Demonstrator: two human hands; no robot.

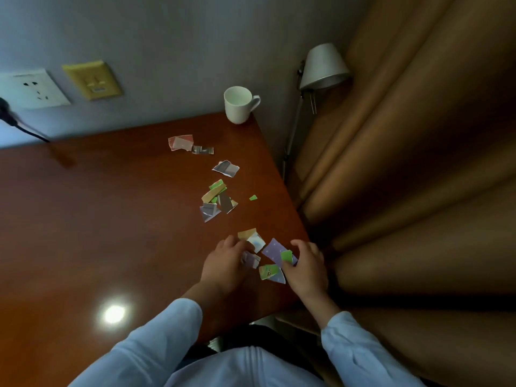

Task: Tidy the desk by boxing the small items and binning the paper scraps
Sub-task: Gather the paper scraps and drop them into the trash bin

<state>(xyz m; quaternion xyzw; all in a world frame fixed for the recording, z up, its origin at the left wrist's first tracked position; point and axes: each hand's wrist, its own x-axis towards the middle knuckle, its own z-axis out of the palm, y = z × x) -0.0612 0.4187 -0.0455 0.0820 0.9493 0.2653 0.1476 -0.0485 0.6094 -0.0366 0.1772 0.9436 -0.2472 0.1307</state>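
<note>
R grip curled, thumb + fingertips pinching a small green scrap just above the desk, near its right edge. L grip is beside it, fingers bent down onto a pale lilac scrap; can't tell if I've got it pinched or am only pressing on it. Both sleeves light blue.

Paper scraps betw. + around my hands:
- big purple piece, partly under the green scrap
- green piece w/ letters, flat, close to my R thumb side
- yellow/white pieces, just past my L fingertips

Further back, all flat on the desk:
- mixed pile, green, tan, grey, overlapping
- tiny green bit, alone, right of the pile
- grey piece
- red/white piece, touching a grey strip

White mug upright at the far right corner, handle to the right, well apart from the scraps. Lamp stands past the desk edge, brown curtain at right. On the wall: white socket, yellow plate, black plug + cable at left. Bright light glare on the desk near my L sleeve.
</note>
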